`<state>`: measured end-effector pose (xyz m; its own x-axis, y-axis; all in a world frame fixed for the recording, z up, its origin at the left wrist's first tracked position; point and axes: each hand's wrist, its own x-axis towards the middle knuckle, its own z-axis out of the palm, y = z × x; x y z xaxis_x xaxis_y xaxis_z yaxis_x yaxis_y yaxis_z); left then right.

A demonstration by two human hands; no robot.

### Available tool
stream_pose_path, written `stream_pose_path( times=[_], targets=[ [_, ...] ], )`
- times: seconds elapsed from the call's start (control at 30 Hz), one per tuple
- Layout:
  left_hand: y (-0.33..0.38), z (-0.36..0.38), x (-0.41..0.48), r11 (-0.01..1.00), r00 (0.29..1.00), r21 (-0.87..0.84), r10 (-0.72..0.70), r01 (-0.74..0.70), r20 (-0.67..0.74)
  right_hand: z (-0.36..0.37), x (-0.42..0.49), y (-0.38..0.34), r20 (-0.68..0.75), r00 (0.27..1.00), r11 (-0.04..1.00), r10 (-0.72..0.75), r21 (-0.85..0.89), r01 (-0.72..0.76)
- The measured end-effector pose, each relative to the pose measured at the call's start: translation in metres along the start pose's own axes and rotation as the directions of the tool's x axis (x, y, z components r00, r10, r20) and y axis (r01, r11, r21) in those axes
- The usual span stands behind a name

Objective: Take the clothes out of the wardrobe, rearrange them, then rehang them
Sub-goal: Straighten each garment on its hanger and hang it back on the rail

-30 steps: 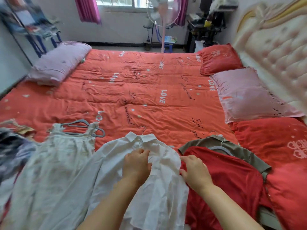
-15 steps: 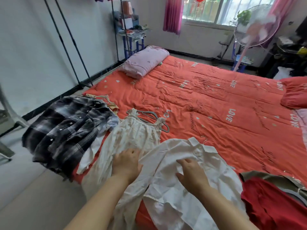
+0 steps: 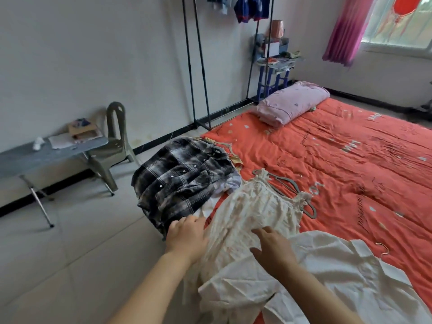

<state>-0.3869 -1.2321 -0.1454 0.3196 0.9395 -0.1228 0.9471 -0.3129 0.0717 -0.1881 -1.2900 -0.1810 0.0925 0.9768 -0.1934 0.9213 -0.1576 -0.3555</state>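
Head view: the risk comes first. The cream dress [image 3: 254, 213] lies at the edge of the bed [image 3: 350, 157] and its lower part hangs over the side. If it is pulled toward the floor, it can slide off, I think. The white shirt [image 3: 332, 277] covers the hem of the dress, so a lift may drag this shirt too. The grey hanger [image 3: 289, 187] may also slip out of the thin straps.

The right hand [image 3: 273, 250] rests flat on the middle of the dress with spread, straight fingers [image 3: 263, 230] and grips nothing. The left hand [image 3: 187, 236] is at the dress's left edge, just beside the plaid shirt [image 3: 182, 181]. Its fingers [image 3: 195, 219] look almost straight and hold no cloth that I can see, though they are blurred.
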Motion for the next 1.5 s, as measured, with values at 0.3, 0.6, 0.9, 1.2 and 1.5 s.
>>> stream_pose_path(
  times=[0.3, 0.6, 0.9, 1.2, 1.5],
  targets=[
    [-0.148, -0.004, 0.098, 0.998, 0.998, -0.038, 0.054, -0.053, 0.037, 0.032, 0.129, -0.119, 0.035, 0.998, 0.997, 0.056, -0.059, -0.053],
    [-0.248, -0.022, 0.204, 0.99, 0.988, -0.02, 0.139, -0.138, 0.06, 0.044, 0.238, -0.202, 0.027, 0.991, 0.992, 0.13, -0.008, -0.129],
    [-0.276, -0.014, 0.362, 0.971, 0.962, -0.022, 0.241, -0.24, 0.127, 0.055, 0.394, -0.198, 0.038, 0.978, 0.979, 0.203, 0.01, -0.204],
    [-0.253, 0.019, 0.562, 0.93, 0.889, -0.008, 0.353, -0.366, 0.293, 0.066, 0.578, -0.137, 0.132, 0.926, 0.929, 0.355, 0.059, -0.365],
    [-0.215, 0.088, 0.671, 0.904, 0.835, -0.084, 0.42, -0.419, 0.355, 0.091, 0.705, -0.045, 0.033, 0.859, 0.852, 0.511, 0.114, -0.511]
  ],
)
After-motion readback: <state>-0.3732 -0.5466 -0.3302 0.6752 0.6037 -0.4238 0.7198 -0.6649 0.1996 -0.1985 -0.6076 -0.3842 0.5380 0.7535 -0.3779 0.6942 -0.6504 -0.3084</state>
